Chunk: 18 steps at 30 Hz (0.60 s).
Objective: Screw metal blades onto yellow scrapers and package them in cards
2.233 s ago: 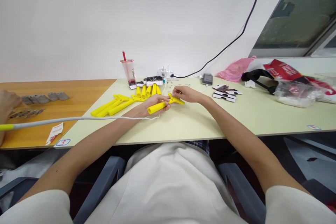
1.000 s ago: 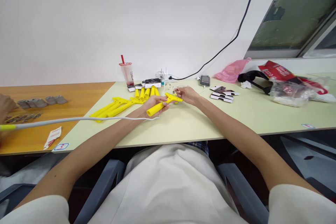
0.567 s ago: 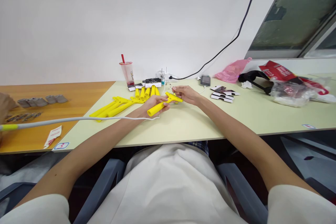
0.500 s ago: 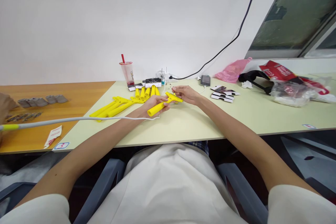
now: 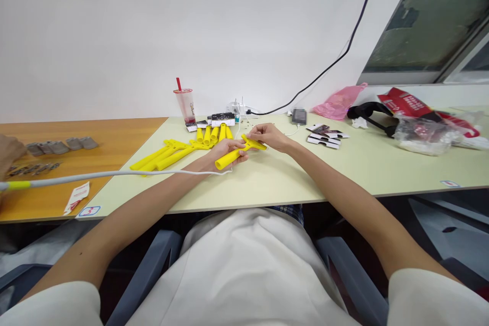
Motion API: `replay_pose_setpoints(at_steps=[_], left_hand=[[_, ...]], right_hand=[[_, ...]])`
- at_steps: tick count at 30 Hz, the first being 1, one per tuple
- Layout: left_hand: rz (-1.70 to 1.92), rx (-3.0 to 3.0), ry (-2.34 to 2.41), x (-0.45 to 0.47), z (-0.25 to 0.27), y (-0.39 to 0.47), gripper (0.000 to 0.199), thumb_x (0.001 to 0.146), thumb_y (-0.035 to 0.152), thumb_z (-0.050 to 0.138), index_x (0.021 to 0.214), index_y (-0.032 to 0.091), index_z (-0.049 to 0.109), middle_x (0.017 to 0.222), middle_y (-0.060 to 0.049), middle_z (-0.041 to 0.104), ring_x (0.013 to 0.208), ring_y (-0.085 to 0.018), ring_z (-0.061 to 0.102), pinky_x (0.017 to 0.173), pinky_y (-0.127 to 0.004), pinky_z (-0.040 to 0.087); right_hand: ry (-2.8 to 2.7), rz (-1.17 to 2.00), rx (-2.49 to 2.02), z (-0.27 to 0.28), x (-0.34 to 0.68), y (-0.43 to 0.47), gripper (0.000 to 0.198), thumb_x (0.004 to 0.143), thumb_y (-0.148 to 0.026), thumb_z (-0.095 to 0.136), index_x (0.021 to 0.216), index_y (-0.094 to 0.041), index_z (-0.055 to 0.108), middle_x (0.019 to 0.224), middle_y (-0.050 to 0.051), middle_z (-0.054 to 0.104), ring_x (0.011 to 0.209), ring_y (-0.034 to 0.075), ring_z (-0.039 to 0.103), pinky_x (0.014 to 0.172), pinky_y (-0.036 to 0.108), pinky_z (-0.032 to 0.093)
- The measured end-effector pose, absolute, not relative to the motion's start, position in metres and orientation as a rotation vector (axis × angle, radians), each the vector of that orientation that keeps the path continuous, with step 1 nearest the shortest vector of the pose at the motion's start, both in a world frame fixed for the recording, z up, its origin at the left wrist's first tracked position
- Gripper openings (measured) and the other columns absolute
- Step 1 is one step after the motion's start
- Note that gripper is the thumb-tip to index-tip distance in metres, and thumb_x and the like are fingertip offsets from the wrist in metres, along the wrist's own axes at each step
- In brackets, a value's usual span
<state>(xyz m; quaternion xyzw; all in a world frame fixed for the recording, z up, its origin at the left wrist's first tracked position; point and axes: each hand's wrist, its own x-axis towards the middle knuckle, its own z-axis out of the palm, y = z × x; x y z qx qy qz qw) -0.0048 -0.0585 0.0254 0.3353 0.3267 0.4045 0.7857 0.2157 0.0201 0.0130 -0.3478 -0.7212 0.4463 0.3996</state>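
Note:
My left hand (image 5: 227, 152) is closed around a yellow plastic handle (image 5: 231, 158), which has a hollow tubular grip and a flared Y-shaped head. The open tube end points toward me and to the left. At the head of that handle, my right hand (image 5: 265, 135) has its thumb and fingers pinched together. Whatever lies between those fingertips is too small or hidden to make out. Several more yellow handles (image 5: 173, 155) lie on the table to the left of my hands, and others sit behind with black and white cards (image 5: 222, 119) at their far ends.
A cup with a red straw (image 5: 185, 104) stands by the wall. A white cable (image 5: 114, 173) crosses at left. Black and white cards (image 5: 324, 141), a small grey device (image 5: 298, 116) and plastic bags (image 5: 424, 135) lie right. Another person's hand (image 5: 10, 152) is at the left edge, near grey pieces (image 5: 57, 147).
My right hand's fingertips have lowered onto the head of the handle. My left hand stays almost still. At the far left, the other person's hand has shifted.

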Motion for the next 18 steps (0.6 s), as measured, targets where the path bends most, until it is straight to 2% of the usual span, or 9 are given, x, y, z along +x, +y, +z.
replay_pose_setpoints(at_steps=[5,12,18], left_hand=[[0.854,0.773,0.725,-0.0034,0.0284,-0.0630,0.033,0.087,-0.003,0.064,0.114,0.017,0.062,0.098,-0.006,0.071,0.054,-0.007,0.058,0.064,-0.024,0.067],[0.842,0.796,0.698,-0.0032,0.0252,-0.0617,0.036,0.088,-0.003,0.062,0.119,0.015,0.063,0.109,-0.013,0.076,0.055,-0.007,0.057,0.064,-0.025,0.067],[0.856,0.804,0.693,-0.0030,0.0241,-0.0615,0.038,0.087,-0.003,0.062,0.120,0.016,0.062,0.102,-0.009,0.073,0.055,-0.008,0.057,0.065,-0.026,0.067]], right_hand=[[-1.810,1.142,-0.892,0.0120,0.2154,0.0198,0.053,0.066,-0.060,0.106,0.074,-0.017,0.075,0.070,0.002,0.066,0.066,0.013,0.052,0.058,0.029,0.034],[-1.787,1.251,-0.886,0.0144,0.2170,0.0186,0.056,0.063,-0.061,0.107,0.071,-0.017,0.073,0.069,0.003,0.068,0.065,0.013,0.054,0.056,0.028,0.035],[-1.782,1.263,-0.898,0.0127,0.2172,0.0204,0.054,0.062,-0.058,0.108,0.072,-0.017,0.074,0.070,0.003,0.068,0.065,0.013,0.053,0.056,0.028,0.032]])
